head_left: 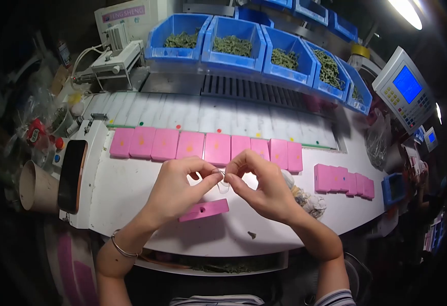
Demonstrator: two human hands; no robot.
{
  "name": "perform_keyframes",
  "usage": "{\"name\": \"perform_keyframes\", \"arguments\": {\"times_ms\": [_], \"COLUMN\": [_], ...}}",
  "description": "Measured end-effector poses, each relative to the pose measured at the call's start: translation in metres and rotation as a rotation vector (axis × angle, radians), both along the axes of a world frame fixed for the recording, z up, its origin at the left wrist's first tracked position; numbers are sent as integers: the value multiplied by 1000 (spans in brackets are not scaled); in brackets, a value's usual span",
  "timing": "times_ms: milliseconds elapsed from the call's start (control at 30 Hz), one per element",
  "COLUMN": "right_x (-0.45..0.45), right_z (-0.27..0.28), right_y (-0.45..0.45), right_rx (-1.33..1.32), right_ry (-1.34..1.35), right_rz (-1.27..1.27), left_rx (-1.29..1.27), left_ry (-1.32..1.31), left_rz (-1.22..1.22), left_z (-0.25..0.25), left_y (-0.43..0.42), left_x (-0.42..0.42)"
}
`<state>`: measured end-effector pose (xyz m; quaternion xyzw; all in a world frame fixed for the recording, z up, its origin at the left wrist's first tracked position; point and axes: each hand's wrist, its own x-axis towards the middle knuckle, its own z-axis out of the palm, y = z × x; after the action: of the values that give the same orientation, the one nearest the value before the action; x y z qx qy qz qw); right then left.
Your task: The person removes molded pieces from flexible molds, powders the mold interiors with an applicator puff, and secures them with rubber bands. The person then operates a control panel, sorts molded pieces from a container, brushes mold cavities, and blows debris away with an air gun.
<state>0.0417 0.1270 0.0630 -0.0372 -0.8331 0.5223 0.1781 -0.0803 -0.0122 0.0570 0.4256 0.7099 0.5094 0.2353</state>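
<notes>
Over the middle of the white worktop, my left hand (pixel 181 184) and my right hand (pixel 260 187) come close together, each with thumb and forefinger pinched. Between the fingertips is a thin, looped wire-like strand (pixel 225 184); its exact kind is too fine to make out. Just below my left hand lies a pink block (pixel 210 208) with a dark hole in its side, partly hidden by that hand. Beyond both hands runs a row of pink blocks (pixel 190 144) with small yellowish marks.
Shorter pink blocks (pixel 335 179) stand at the right, near a crumpled cloth (pixel 310 202). Blue bins (pixel 233 61) of greenish twisted pieces line the back. A phone (pixel 73 176) and a cup (pixel 35 186) sit left. A small brown scrap (pixel 252 235) lies near the front edge.
</notes>
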Motion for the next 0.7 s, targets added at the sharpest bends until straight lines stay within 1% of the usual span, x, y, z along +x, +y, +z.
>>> {"name": "perform_keyframes", "arguments": {"times_ms": [33,67,100,133,167,200,233,267,300,333,367,400,433,467,533,567,600,667,700], "right_x": [1,2,2,2,3,4,7,9,15,19,6,8,12,16,24,32,37,40,38], "right_z": [0,0,-1,2,7,14,23,27,33,37,32,29,24,20,13,11,6,-10,-16], "right_y": [-1,-2,-4,-6,-9,-14,-21,-30,-30,-29,-29,-29,-36,-43,-37,-29,-19,-5,-5], "right_rx": [-146,-291,-537,-530,-762,-998,-1040,-1060,-566,-69,283,498,286,76,-269,-314,-315,-243,-274], "right_ry": [11,20,56,57,85,105,129,214,252,282,533,552,486,417,453,345,341,102,34], "right_rz": [31,65,131,145,219,291,365,336,200,68,16,37,48,59,74,72,72,97,64], "left_rx": [64,72,54,35,-28,-28,-1,23,21,97,101,109,142,146,170,244,242,163,74], "left_ry": [45,51,34,14,-27,-31,-34,-42,-9,-18,-60,-99,-22,-21,72,150,146,315,205], "left_rz": [60,66,101,139,120,136,78,22,-54,-192,-214,-240,-214,-210,20,99,101,329,247], "left_z": [-1,-1,-1,0,3,7,12,19,34,33,35,38,37,35,26,17,6,-19,-33], "left_y": [1,1,-1,-2,-3,-4,-6,-8,-13,-17,-20,-24,-28,-31,-43,-54,-60,-70,-75], "left_x": [3,6,8,9,9,11,12,14,18,21,26,33,37,38,38,35,36,40,42]}}
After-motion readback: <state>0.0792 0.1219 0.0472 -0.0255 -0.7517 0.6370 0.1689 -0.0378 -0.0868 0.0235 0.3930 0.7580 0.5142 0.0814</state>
